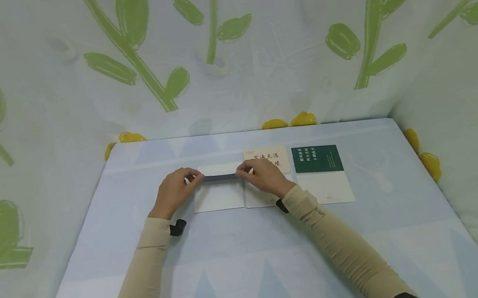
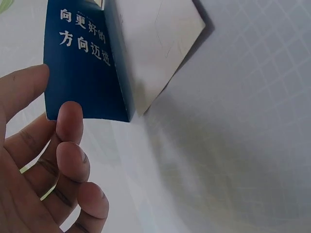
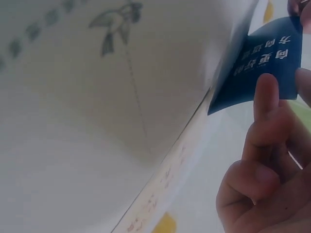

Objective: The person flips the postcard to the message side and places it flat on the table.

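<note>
A folded card with a dark blue cover flap (image 2: 80,85) bearing white characters is open, its flap raised off the table. Its white lower half (image 1: 218,198) lies flat. My left hand (image 1: 176,190) pinches the flap's left end between thumb and index finger. At the right end, the thumb and a finger of my right hand (image 1: 266,178) pinch the same flap. In the right wrist view, the blue flap (image 3: 272,63) bends slightly between the hands. Under my right hand lies a cream card (image 1: 276,153) with brown characters, partly covered by the hand.
A green card (image 1: 317,158) with white writing lies at the right, above its white lower half (image 1: 327,188). The table (image 1: 232,248) has a pale blue patterned cover. Behind it hangs a fabric backdrop (image 1: 275,76) with leaves and yellow flowers.
</note>
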`<state>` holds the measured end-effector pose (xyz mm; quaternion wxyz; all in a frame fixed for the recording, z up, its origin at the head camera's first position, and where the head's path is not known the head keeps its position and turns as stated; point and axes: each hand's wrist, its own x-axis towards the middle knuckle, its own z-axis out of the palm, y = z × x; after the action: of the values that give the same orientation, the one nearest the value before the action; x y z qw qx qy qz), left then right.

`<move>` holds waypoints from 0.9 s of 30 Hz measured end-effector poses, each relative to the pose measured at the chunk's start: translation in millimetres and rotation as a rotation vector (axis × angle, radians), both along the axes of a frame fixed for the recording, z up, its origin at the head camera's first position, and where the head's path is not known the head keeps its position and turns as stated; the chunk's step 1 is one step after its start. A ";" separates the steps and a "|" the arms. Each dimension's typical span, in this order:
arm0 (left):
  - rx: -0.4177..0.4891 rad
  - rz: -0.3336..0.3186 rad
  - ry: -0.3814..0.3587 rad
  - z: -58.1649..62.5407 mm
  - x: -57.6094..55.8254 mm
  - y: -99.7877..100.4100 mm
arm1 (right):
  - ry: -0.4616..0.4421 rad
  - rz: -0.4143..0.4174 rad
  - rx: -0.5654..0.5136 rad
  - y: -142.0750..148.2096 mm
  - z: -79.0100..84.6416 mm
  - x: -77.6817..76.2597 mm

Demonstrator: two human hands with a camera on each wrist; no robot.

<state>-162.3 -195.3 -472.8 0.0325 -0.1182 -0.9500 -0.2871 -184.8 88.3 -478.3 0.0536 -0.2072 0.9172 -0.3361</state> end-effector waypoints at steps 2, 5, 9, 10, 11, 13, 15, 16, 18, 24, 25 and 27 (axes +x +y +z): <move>-0.012 -0.001 0.001 -0.6 0.3 1.1 | 0.003 -0.010 0.014 -0.6 -1.2 -0.4; -0.025 -0.005 0.000 -1.1 0.6 2.9 | -0.001 -0.030 0.042 -2.0 -3.2 -0.6; -0.041 -0.004 0.000 -2.8 -0.2 4.5 | -0.004 -0.047 0.057 -3.6 -4.8 -0.7; -0.045 -0.005 0.002 -3.4 -0.7 4.5 | -0.003 -0.049 0.058 -4.0 -4.9 -0.8; -0.046 -0.006 0.006 -3.5 -1.2 4.7 | 0.003 -0.050 0.059 -4.4 -4.9 -1.1; -0.047 -0.009 0.009 -3.8 -2.3 5.2 | 0.013 -0.050 0.062 -5.3 -4.5 -1.5; -0.052 -0.013 0.012 -4.2 -3.5 5.2 | 0.020 -0.052 0.062 -6.2 -3.5 -1.9; -0.054 -0.015 0.011 -4.4 -4.3 5.2 | 0.023 -0.052 0.067 -6.7 -3.2 -2.3; -0.063 -0.015 0.006 -4.9 -6.0 5.7 | 0.019 -0.056 0.079 -7.7 -3.1 -3.1; -0.094 -0.021 -0.002 -8.6 -12.6 5.9 | -0.009 -0.079 0.118 -10.9 -3.8 -6.4; -0.097 -0.022 -0.005 -9.0 -13.5 5.8 | -0.017 -0.082 0.120 -11.6 -3.6 -7.0; -0.104 -0.024 -0.009 -9.4 -15.0 5.7 | -0.036 -0.089 0.126 -13.1 -3.2 -7.9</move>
<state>-177.2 -189.6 -482.2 0.0187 -0.1296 -0.9623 -0.2384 -192.7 75.2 -481.5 0.0681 -0.1564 0.9437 -0.2834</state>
